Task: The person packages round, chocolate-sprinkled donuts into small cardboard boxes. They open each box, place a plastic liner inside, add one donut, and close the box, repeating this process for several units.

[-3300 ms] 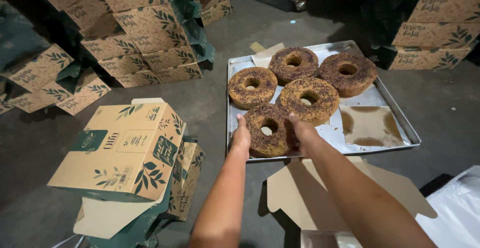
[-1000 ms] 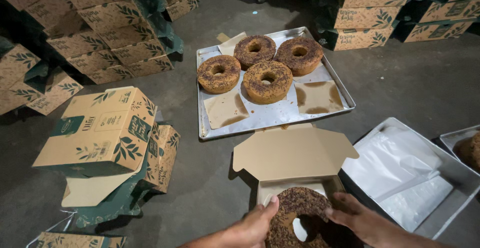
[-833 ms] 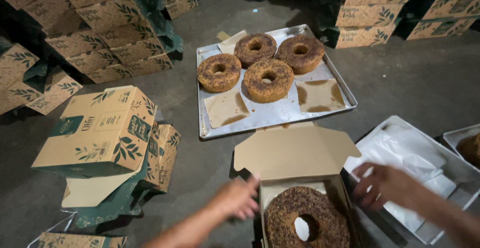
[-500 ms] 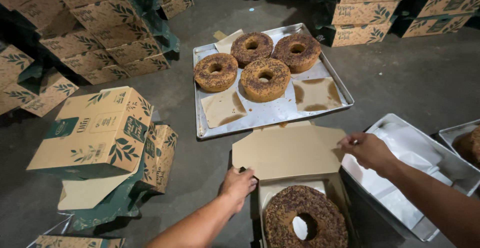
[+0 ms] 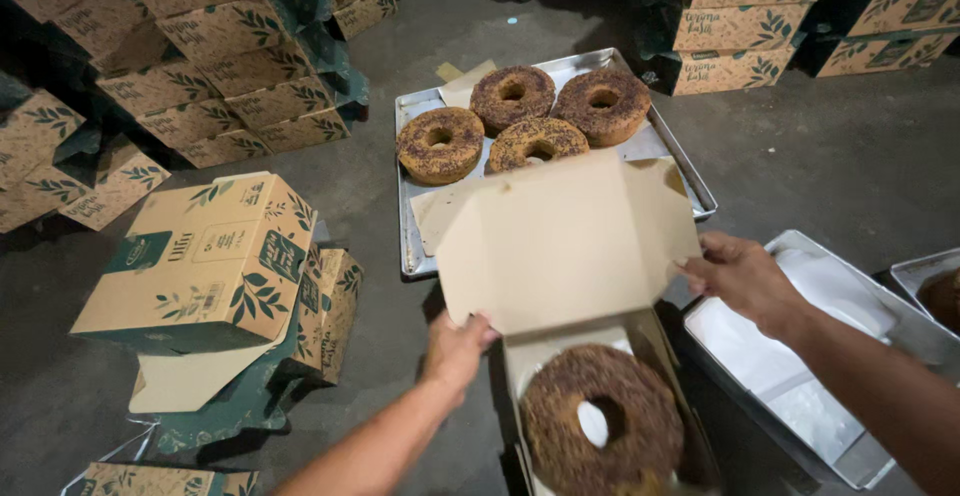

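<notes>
A ring cake (image 5: 600,431) topped with dark sprinkles lies in an open cardboard box (image 5: 540,361) on the floor. The box's plain brown lid (image 5: 565,241) stands raised and tilted over it. My left hand (image 5: 455,348) grips the lid's lower left corner. My right hand (image 5: 740,278) holds the lid's right edge. Behind the lid, a metal baking tray (image 5: 415,246) carries several more ring cakes (image 5: 440,144) and bare paper liners.
Closed leaf-printed boxes (image 5: 205,266) are stacked at the left, with flat box blanks (image 5: 180,76) piled behind them. More printed boxes (image 5: 750,26) stand at the back right. A metal tray with white plastic sheeting (image 5: 800,356) lies at the right.
I set the cake into the box and let go of it. Both hands then moved to the lid's edges and have lifted it up over the cake.
</notes>
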